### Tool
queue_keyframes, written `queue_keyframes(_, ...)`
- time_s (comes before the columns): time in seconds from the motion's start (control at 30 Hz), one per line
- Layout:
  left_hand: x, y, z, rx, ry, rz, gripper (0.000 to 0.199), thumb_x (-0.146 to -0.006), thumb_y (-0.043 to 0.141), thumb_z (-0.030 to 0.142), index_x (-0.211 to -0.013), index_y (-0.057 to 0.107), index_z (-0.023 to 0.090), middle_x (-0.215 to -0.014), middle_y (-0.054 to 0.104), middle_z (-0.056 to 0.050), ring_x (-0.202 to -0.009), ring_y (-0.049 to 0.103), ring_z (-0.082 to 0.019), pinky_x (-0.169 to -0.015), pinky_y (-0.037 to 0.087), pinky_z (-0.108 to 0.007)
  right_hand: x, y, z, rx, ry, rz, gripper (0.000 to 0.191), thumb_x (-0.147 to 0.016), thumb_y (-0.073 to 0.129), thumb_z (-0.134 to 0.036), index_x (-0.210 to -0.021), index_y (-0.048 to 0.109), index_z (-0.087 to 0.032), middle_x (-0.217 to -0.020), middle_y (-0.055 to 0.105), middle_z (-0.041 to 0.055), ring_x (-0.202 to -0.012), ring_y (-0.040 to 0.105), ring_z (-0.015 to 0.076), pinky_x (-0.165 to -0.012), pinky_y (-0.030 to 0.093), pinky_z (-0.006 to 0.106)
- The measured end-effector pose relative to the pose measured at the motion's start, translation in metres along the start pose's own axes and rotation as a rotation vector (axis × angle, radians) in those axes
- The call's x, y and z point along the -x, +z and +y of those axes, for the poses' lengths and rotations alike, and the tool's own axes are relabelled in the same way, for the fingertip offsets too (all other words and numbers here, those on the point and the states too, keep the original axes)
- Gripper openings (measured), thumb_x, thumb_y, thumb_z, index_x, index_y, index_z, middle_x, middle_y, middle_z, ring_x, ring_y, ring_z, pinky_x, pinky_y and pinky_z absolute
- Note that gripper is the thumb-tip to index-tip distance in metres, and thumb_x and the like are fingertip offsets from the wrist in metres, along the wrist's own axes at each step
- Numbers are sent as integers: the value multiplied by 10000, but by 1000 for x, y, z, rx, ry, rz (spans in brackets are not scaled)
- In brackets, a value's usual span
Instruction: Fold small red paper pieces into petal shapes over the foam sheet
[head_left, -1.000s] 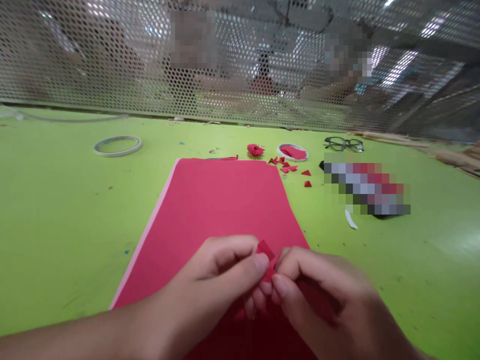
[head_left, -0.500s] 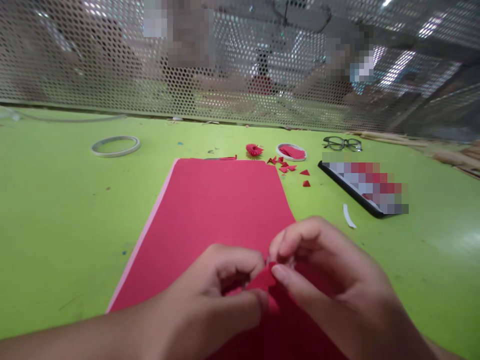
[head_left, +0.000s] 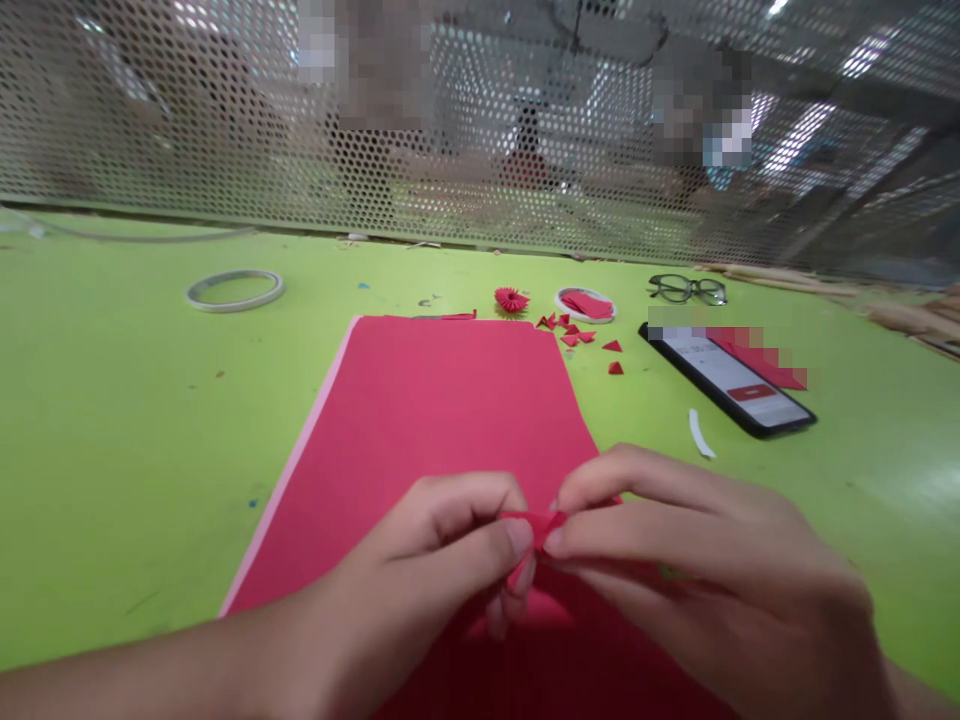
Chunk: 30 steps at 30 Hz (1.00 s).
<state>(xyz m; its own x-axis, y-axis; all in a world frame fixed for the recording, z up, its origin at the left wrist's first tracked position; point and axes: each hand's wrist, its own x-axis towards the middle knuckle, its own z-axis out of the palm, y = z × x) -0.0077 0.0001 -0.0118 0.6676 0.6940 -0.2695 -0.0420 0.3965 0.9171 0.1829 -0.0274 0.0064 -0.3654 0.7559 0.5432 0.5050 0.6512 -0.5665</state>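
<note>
Between my two hands is a small folded piece of red paper (head_left: pixel 537 524). My left hand (head_left: pixel 442 560) pinches its left side between thumb and fingers. On the right side, my right hand (head_left: pixel 697 550) grips it with the thumb and fingertips pressed together. Both hands are over large sheets of red paper (head_left: pixel 450 420) on the green table; the fingers hide part of the folded piece. Beyond the sheets lie several small folded red paper triangles (head_left: pixel 577 335) and a round pleated red paper piece (head_left: pixel 511 300).
A roll of tape (head_left: pixel 235 291) lies at the left. Red paper pieces sit inside a white ring (head_left: pixel 585 305). Toward the right are glasses (head_left: pixel 688 290), a phone (head_left: pixel 727 380) and a white paper strip (head_left: pixel 701 434). A perforated metal screen (head_left: pixel 465 190) borders the table's back, with people behind it.
My right hand has turned flatter, with its fingers extended over the paper. The red piece has tilted and shifted slightly upward between my fingers. My left thumb has moved up on it.
</note>
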Motion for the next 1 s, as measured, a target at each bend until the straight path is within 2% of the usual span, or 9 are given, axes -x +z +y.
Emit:
queue_keyframes(0.17, 1, 0, 0, 5, -14, -7, 298, -909, 590, 322, -647, 559, 184, -614, 541, 30, -614, 470, -133, -617, 368, -239, 0, 2, -2, -30, 17, 47, 195, -821, 672, -27, -766, 715, -209, -764, 740, 24, -665, 709, 123, -632, 567, 166)
queue_keyframes(0.3, 1, 4, 4, -76, 10, 47, 305, -883, 625, 342, -627, 562, 188, -613, 544, 28, -623, 483, -139, -620, 387, -245, -3, 7, -5, -174, 136, 59, 229, -757, 666, -8, -695, 676, -229, -677, 749, -23, -604, 695, 111, -599, 567, 161)
queue_keyframes(0.4, -2, 7, 7, -115, 36, 82, 286, -858, 668, 377, -650, 609, 190, -607, 576, 15, -642, 534, -164, -631, 428, -261, -4, 8, -5, -265, 225, 37, 240, -725, 649, 5, -656, 676, -224, -632, 742, -24, -564, 686, 113, -564, 557, 168)
queue_keyframes(0.53, -7, 8, 13, -134, 44, 108, 246, -848, 684, 403, -726, 662, 191, -606, 610, 2, -673, 582, -192, -645, 464, -277, -4, 9, -2, -310, 265, 43, 232, -726, 654, 2, -670, 693, -219, -642, 748, -15, -586, 692, 117, -577, 557, 179)
queue_keyframes(0.67, -6, 6, 12, -128, 42, 114, 226, -838, 687, 383, -722, 654, 192, -599, 604, 6, -668, 578, -188, -639, 459, -276, -4, 10, 0, -229, 213, 51, 230, -725, 704, 5, -698, 699, -223, -674, 755, -17, -611, 699, 113, -614, 571, 178)
queue_keyframes(0.8, -1, 5, 5, -92, 23, 94, 247, -817, 682, 332, -636, 585, 194, -571, 551, 28, -610, 520, -155, -603, 415, -259, -4, 7, -2, -128, 102, 47, 236, -790, 692, -29, -709, 684, -250, -670, 754, -15, -582, 699, 136, -560, 577, 206)
queue_keyframes(0.9, 0, 6, 3, -43, 21, 89, 228, -801, 674, 297, -641, 556, 185, -586, 533, 43, -577, 463, -120, -577, 377, -235, -1, 2, -3, -18, -24, -12, 195, -835, 666, -35, -767, 716, -210, -707, 765, 22, -597, 702, 136, -554, 557, 196)
queue_keyframes(1.0, -2, 7, 5, 3, 3, 128, 222, -788, 727, 301, -687, 580, 168, -594, 557, 50, -560, 461, -101, -553, 371, -211, 3, 1, -4, 68, -79, -73, 190, -834, 642, -21, -769, 726, -179, -699, 762, 32, -593, 688, 132, -574, 549, 203)
